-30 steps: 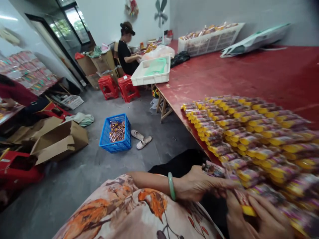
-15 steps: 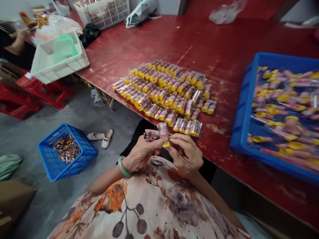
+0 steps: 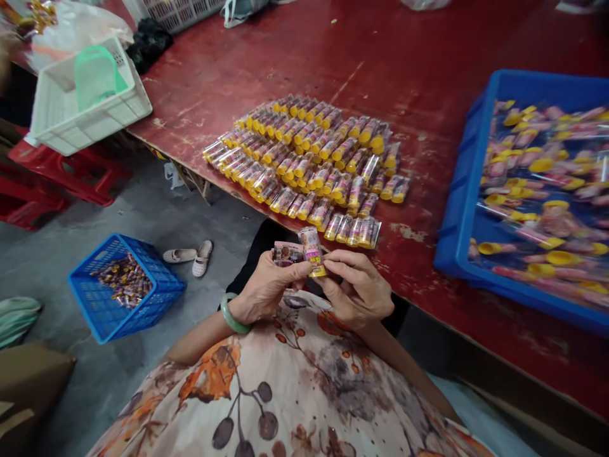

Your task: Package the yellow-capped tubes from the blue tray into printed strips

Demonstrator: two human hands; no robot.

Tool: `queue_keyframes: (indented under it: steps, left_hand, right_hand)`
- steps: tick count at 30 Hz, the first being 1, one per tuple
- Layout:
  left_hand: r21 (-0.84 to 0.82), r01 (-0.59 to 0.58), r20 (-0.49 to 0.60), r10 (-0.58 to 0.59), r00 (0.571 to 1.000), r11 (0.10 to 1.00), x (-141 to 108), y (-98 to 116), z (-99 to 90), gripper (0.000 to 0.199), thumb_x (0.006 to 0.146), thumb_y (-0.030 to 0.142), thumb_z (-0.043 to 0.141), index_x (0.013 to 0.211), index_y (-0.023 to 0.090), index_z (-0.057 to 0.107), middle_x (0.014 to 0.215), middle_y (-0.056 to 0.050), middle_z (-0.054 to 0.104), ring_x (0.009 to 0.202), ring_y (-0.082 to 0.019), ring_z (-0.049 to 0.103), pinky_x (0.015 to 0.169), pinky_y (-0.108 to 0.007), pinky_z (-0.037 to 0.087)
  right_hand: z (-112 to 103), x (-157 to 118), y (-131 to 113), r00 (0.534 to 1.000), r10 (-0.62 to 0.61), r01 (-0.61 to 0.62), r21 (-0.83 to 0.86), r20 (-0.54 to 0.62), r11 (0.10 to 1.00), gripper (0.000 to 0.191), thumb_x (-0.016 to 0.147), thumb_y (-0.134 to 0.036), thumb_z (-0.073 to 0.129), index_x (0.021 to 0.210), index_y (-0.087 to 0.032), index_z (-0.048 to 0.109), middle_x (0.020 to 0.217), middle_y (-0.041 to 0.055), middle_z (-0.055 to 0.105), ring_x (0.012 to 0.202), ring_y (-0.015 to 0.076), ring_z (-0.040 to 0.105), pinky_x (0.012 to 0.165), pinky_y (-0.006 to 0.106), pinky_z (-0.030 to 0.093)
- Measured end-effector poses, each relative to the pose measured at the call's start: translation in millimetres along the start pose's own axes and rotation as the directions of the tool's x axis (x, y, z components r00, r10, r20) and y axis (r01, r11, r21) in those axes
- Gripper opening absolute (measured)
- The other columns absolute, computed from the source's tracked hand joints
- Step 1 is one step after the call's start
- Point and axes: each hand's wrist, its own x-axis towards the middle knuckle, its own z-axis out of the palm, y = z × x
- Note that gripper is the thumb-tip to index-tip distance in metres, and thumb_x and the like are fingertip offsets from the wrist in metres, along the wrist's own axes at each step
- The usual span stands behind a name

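Note:
Just above my lap, my left hand [image 3: 266, 285] grips a small stack of printed paper labels [image 3: 288, 252] with pinkish edges. Its thumb also presses on the lower side of a small printed tube [image 3: 311, 249] with a yellow bottom end. My right hand [image 3: 358, 289] is closed, its thumb and fingertips pinching the right edge of that tube near the yellow end. The fingers behind the tube are hidden. Beyond my hands, rows of clear-wrapped tubes with yellow ends [image 3: 304, 158] lie packed together on the red table [image 3: 266, 76].
A blue tray [image 3: 459, 190] at the right holds many loose pink-and-yellow pieces. On the floor at left stands a blue basket [image 3: 162, 295] of small wrapped pieces, beside white shoes [image 3: 202, 259]. A white crate [image 3: 95, 130] with a green scoop [image 3: 95, 79] sits at the table's left corner.
The view has tilted down and shifted slightly, so the table things appear higher in the picture. Both hands keep nearly the same hold on the labels and the tube.

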Motion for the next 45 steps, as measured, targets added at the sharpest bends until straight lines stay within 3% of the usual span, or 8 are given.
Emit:
queue_keyframes:
  steps: [5, 10, 33, 45]
  left_hand:
    - [0.028, -0.018, 0.031, 0.017, 0.999, 0.999, 0.4, -0.5, 0.2, 0.032, 0.063, 0.037, 0.086, 0.072, 0.013, 0.068, 0.060, 0.002, 0.058, 0.050, -0.006, 0.047, 0.048, -0.021, 0.037]
    - [0.064, -0.011, 0.030, 0.009, 1.000, 0.998, -0.8, 1.1, 1.7, 0.033, 0.069, 0.044, 0.081, 0.075, 0.013, 0.070, 0.059, 0.001, 0.057, 0.049, -0.006, 0.046, 0.048, -0.021, 0.035]
    - [0.073, -0.053, -0.051, 0.056, 0.997, 0.996, 2.9, -4.4, 10.3, 0.032, 0.060, 0.034, 0.088, 0.077, 0.014, 0.071, 0.061, 0.002, 0.062, 0.049, -0.005, 0.047, 0.046, -0.019, 0.038]
    - [0.042, -0.031, -0.023, 0.032, 0.999, 0.999, 1.3, -5.8, 12.4, 0.033, 0.061, 0.035, 0.088, 0.076, 0.013, 0.069, 0.060, 0.002, 0.061, 0.046, -0.005, 0.048, 0.044, -0.019, 0.039]
  right_hand:
    - [1.4, -0.1, 0.0, 0.998, -0.010, 0.011, 0.014, -0.066, 1.000, 0.031, 0.082, -0.010, 0.067, 0.110, -0.024, 0.066, 0.098, 0.0057, 0.070, 0.081, 0.0186, 0.068, 0.065, 0.033, 0.060]
    - [0.5, -1.5, -0.6, 0.998, 0.032, -0.031, 0.023, -0.048, 0.999, 0.030, 0.082, -0.011, 0.065, 0.108, -0.026, 0.067, 0.098, 0.0048, 0.070, 0.080, 0.0186, 0.069, 0.066, 0.034, 0.060]
    - [-3.8, 0.7, -6.7, 0.992, 0.076, -0.068, 0.080, -0.098, 0.994, 0.029, 0.080, -0.009, 0.064, 0.105, -0.023, 0.068, 0.093, 0.0050, 0.069, 0.079, 0.0183, 0.067, 0.063, 0.032, 0.056]
    - [-3.3, -1.2, -11.0, 0.992, 0.031, -0.042, -0.086, -0.124, 0.995, 0.026, 0.080, -0.009, 0.065, 0.101, -0.024, 0.067, 0.091, 0.0033, 0.070, 0.074, 0.0169, 0.068, 0.059, 0.029, 0.056]
